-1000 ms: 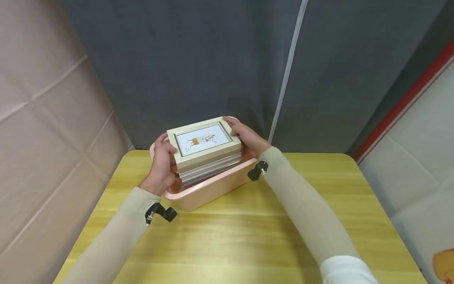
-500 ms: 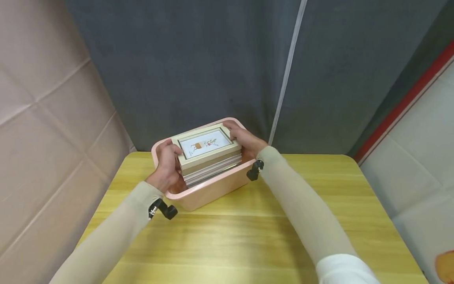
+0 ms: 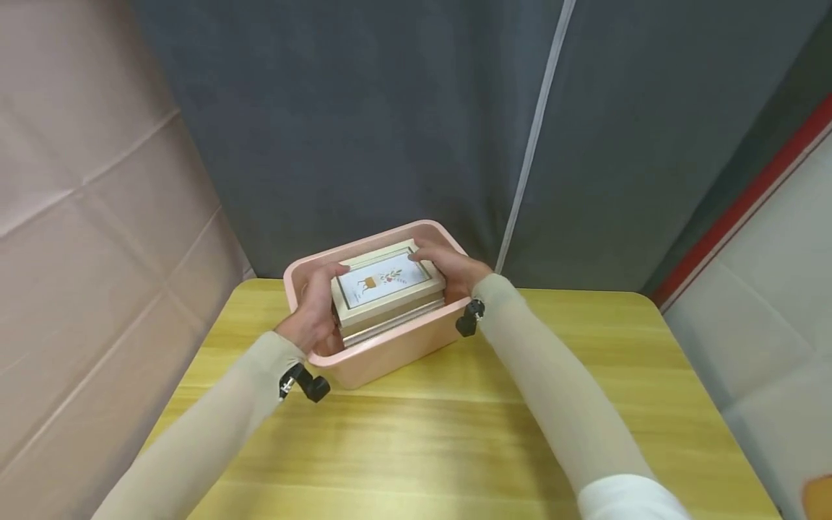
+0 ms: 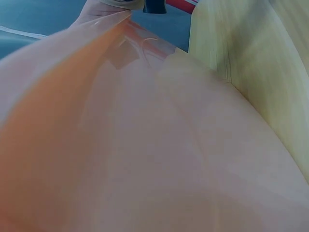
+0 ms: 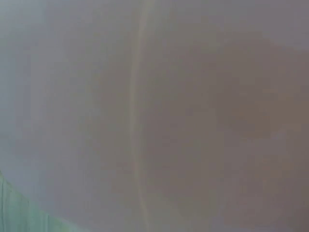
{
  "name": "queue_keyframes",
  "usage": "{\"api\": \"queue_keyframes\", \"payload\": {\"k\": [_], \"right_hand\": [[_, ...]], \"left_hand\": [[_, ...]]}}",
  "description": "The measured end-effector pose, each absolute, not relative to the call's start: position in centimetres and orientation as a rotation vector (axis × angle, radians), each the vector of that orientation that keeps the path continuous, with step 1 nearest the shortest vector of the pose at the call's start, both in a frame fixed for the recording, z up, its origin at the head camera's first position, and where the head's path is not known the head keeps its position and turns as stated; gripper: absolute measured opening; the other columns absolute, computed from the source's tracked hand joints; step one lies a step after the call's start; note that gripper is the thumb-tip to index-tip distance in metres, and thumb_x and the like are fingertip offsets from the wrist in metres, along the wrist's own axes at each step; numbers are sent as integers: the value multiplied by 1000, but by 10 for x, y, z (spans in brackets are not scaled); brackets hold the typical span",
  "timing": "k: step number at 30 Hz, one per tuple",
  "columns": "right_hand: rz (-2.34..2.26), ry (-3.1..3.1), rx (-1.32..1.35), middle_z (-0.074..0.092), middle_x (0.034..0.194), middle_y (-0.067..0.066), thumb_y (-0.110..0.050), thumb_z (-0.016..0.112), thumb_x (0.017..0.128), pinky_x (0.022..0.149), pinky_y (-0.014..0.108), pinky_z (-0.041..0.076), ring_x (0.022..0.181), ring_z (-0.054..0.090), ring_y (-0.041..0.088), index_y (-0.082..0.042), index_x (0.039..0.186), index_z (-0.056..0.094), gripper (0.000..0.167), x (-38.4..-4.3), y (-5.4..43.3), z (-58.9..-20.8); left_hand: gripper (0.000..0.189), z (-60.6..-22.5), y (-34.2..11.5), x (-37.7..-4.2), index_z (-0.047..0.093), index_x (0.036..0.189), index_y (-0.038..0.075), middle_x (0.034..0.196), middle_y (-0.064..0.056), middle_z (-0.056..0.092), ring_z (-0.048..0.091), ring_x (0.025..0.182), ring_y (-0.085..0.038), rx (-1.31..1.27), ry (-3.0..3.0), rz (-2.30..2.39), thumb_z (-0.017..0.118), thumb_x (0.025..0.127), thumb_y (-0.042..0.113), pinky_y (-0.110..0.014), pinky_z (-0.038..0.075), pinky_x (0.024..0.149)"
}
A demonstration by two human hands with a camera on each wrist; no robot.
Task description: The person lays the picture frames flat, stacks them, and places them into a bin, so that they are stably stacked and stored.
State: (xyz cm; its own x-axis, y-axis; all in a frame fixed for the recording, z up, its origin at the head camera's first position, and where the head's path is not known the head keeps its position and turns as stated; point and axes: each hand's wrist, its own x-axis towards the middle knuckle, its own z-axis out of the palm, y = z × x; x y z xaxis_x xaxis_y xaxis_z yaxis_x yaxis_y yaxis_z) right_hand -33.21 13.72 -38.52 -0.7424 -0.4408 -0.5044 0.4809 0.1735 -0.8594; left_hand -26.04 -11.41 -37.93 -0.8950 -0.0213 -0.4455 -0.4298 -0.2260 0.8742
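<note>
A stack of picture frames (image 3: 383, 279) lies inside a pink plastic bin (image 3: 390, 345), the top one cream-edged with a small deer-and-flowers print. My left hand (image 3: 315, 307) grips the stack's left end, thumb over the top frame and the other fingers hidden down in the bin. At the opposite end my right hand (image 3: 450, 266) grips it too, thumb on the top frame's corner. In the left wrist view the bin's pink wall (image 4: 154, 125) fills most of the picture. The right wrist view shows only a blurred pinkish surface (image 5: 145, 116) close up.
The bin stands at the back left of a wood-grain table (image 3: 442, 448). Behind the table hangs a dark grey curtain (image 3: 364, 115) with a pale seam. A light fabric wall (image 3: 97, 238) borders the left side, and a whitish panel (image 3: 773, 310) stands at right.
Both hands have lowered the stack of picture frames deeper into the bin. Its top frame has sunk from above the rim to about rim level, and more of the bin's rim shows.
</note>
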Motion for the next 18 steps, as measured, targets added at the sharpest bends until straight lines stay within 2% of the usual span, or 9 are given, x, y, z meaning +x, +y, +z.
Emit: {"api": "queue_keyframes", "payload": {"k": [3, 6, 9, 15, 18], "right_hand": [[-1668, 1726, 14, 5, 179, -2, -48, 57, 106, 125, 64, 33, 161, 22, 37, -53, 167, 5, 81, -333, 138, -386], [-1675, 1738, -27, 5, 180, -2, -49, 58, 105, 127, 64, 29, 164, 15, 37, -50, 168, 4, 82, -333, 137, -387], [-1681, 1747, -41, 7, 180, -3, -48, 60, 105, 129, 62, 27, 164, 15, 37, -47, 168, 5, 84, -334, 135, -388], [-1732, 1769, -112, 14, 178, 0, -45, 62, 105, 128, 60, 29, 161, 24, 38, -40, 170, 6, 86, -334, 135, -386], [-1754, 1792, -159, 18, 177, 2, -43, 63, 104, 126, 62, 32, 159, 30, 39, -40, 170, 7, 86, -331, 137, -384]], "left_hand": [[34, -381, -113, -261, 55, 126, 7, 139, -15, 58, 58, 130, -30, -471, 1716, 2245, 46, 102, 29, -40, 45, 119], [27, -381, -114, -260, 55, 117, 10, 137, -15, 57, 51, 138, -35, -446, 1695, 2270, 43, 103, 29, -45, 40, 123], [25, -381, -115, -259, 56, 113, 11, 127, -12, 61, 53, 134, -34, -440, 1700, 2277, 43, 102, 29, -45, 39, 123], [22, -380, -118, -258, 57, 111, 10, 101, 0, 69, 63, 115, -26, -413, 1782, 2286, 45, 103, 26, -45, 40, 122], [22, -378, -119, -257, 57, 113, 10, 103, -1, 69, 63, 116, -26, -404, 1826, 2279, 45, 103, 26, -45, 39, 122]]}}
